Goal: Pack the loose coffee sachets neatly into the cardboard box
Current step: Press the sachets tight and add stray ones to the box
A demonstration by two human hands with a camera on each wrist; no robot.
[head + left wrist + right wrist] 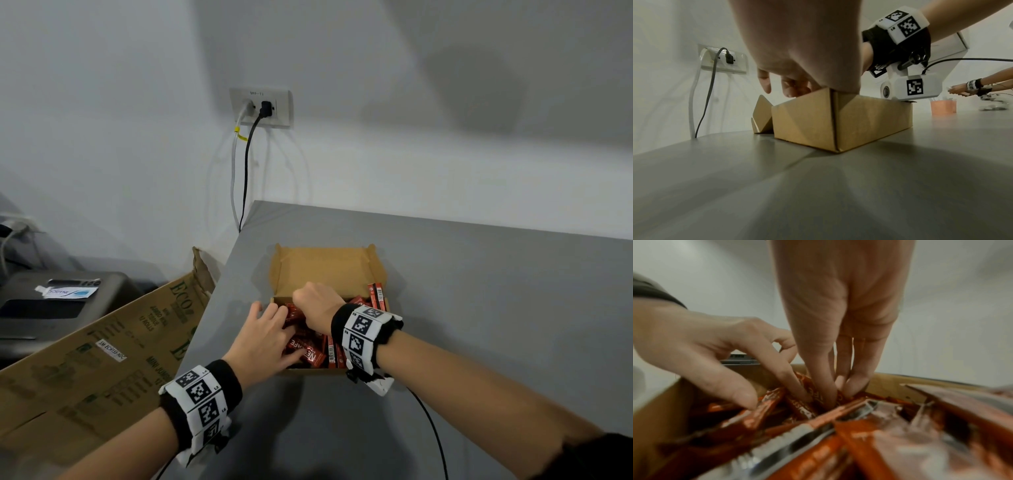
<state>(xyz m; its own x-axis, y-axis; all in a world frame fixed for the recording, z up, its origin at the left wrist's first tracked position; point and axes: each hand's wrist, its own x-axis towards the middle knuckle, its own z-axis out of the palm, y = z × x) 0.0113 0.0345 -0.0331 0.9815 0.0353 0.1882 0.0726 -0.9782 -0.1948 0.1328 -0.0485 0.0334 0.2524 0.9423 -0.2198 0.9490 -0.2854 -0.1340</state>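
Note:
A small cardboard box [380, 274] stands on the grey table [496, 308] with its lid folded back; from the left wrist view I see its outer wall [807, 126]. Several red coffee sachets [308, 351] lie jumbled inside it [859, 443], and two stand upright at its right wall [376, 293]. My left hand [267, 334] reaches in from the left, its spread fingers [744, 395] pressing on the sachets. My right hand [317, 303] points straight down into the pile, and its fingertips [855, 384] pinch a sachet against the thumb.
A large flattened carton [102, 359] leans at the table's left edge, close to the box. Behind it sits a dark device [51, 308] with a tube on top. Cables hang from a wall socket [260, 108]. Far right are an orange cup [943, 107] and another person's hands [966, 89].

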